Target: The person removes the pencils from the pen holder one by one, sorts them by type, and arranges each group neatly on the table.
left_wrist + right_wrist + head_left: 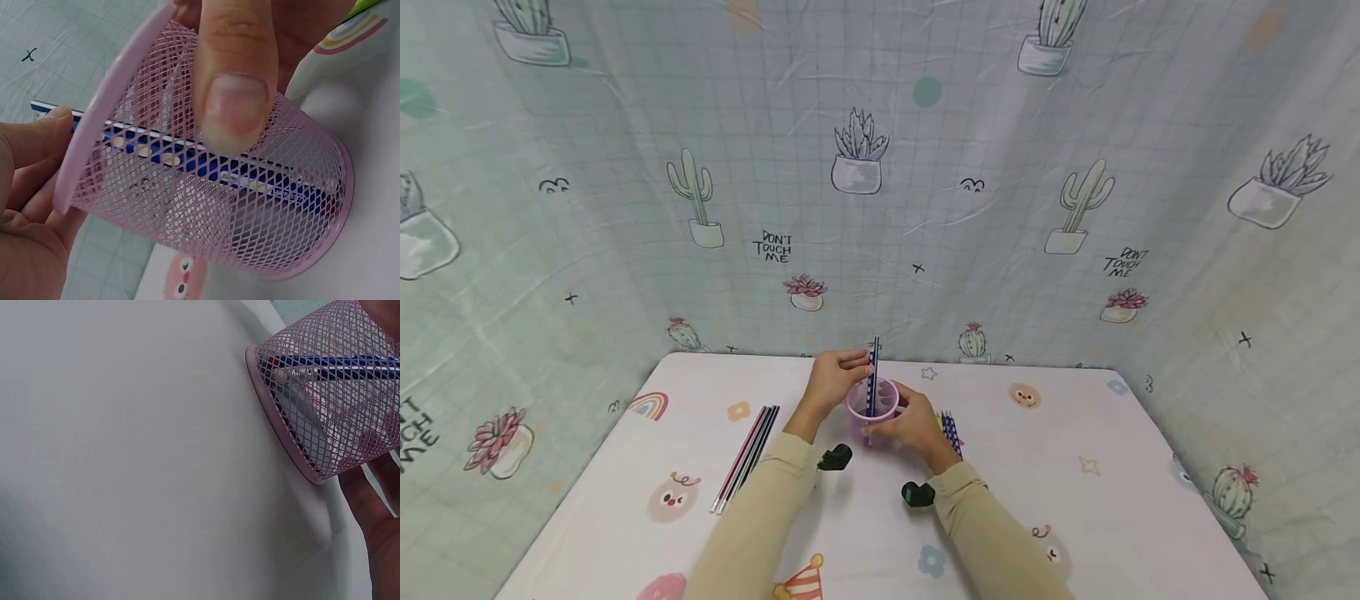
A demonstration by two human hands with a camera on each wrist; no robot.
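A pink mesh pencil cup [886,410] stands on the table, its wall see-through in both wrist views. Two pencils, one dark blue with pale dots [169,159] and one dark striped one, stick up out of it with their lower ends inside. At the cup's rim my left hand [835,379] pinches the upper part of the pencils between thumb and fingers. My right hand [917,421] grips the cup from the right side, its thumb [234,106] across the near wall. Inside the cup, the pencil ends show near its base in the right wrist view.
Several striped pencils [747,458] lie side by side to the left. More pencils [951,432], blue dotted ones and a yellow-green one, lie right of the cup, partly behind my right wrist. A patterned white cloth [1037,450] covers the table; a cactus-print curtain [917,208] hangs behind.
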